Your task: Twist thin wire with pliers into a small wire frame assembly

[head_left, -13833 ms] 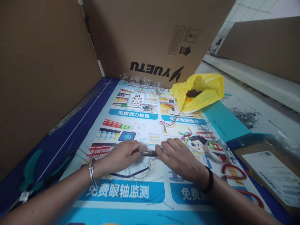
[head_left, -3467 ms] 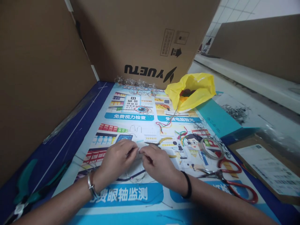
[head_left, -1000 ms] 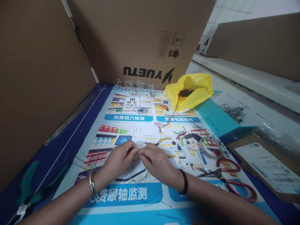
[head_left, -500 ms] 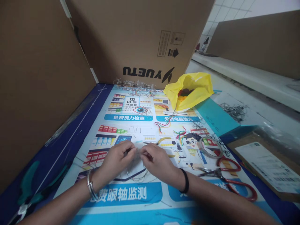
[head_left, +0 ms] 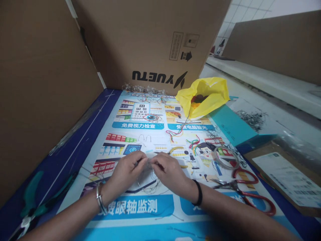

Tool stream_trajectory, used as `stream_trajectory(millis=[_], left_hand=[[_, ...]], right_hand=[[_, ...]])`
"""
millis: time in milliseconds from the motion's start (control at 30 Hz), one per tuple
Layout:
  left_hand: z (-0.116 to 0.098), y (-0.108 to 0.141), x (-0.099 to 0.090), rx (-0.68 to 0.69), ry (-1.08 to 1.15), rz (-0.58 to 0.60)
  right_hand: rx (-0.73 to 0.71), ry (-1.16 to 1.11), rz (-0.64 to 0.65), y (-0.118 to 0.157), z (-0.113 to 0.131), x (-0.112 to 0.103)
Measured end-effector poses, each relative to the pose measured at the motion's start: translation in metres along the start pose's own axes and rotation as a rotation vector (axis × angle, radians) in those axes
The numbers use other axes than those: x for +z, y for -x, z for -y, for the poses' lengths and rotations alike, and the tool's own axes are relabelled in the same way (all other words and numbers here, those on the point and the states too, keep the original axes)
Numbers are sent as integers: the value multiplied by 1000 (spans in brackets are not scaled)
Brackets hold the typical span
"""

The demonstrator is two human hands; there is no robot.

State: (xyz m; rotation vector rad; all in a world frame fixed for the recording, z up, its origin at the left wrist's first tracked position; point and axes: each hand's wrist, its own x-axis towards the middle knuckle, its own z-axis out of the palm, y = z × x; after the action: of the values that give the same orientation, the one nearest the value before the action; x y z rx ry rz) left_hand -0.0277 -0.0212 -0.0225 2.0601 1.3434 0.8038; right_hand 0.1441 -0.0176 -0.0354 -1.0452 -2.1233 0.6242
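My left hand (head_left: 129,172) and my right hand (head_left: 170,172) face each other above the printed sheet, fingertips nearly touching. Both are closed in a pinch around thin wire (head_left: 149,163), which shows faintly between them. More fine wire (head_left: 150,189) loops below the fingers. Just behind my right hand lie yellow-handled pliers (head_left: 177,149), partly covered by it. Red-handled scissors (head_left: 240,187) rest beside my right forearm. A roll of wire (head_left: 227,157) sits behind the scissors.
Green-handled pliers (head_left: 32,207) lie at the lower left. A yellow bag (head_left: 213,105) stands at the back right, with coloured threads (head_left: 194,144) in front. Cardboard (head_left: 150,40) rises behind. Wire pieces (head_left: 145,90) line its base. A labelled package (head_left: 288,177) is at right.
Both hands stay almost in place, pinched together. The whole view has shifted very slightly.
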Motion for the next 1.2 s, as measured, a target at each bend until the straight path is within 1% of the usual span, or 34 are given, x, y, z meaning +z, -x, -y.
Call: stream_trajectory(millis=[200, 500, 800, 1067, 1200], left_hand=[[-2, 0, 1, -20, 40, -27], [-1, 3, 6, -99, 98, -94], [-1, 2, 7, -169, 170, -53], [0, 4, 8, -224, 255, 0], [0, 3, 7, -234, 300, 10]], right_hand=[[-13, -7, 0, 0, -1, 1], [-35, -20, -18, -1, -1, 0], [-45, -47, -9, -1, -2, 0], [-21, -62, 9, -2, -6, 1], [1, -56, 40, -3, -5, 0]])
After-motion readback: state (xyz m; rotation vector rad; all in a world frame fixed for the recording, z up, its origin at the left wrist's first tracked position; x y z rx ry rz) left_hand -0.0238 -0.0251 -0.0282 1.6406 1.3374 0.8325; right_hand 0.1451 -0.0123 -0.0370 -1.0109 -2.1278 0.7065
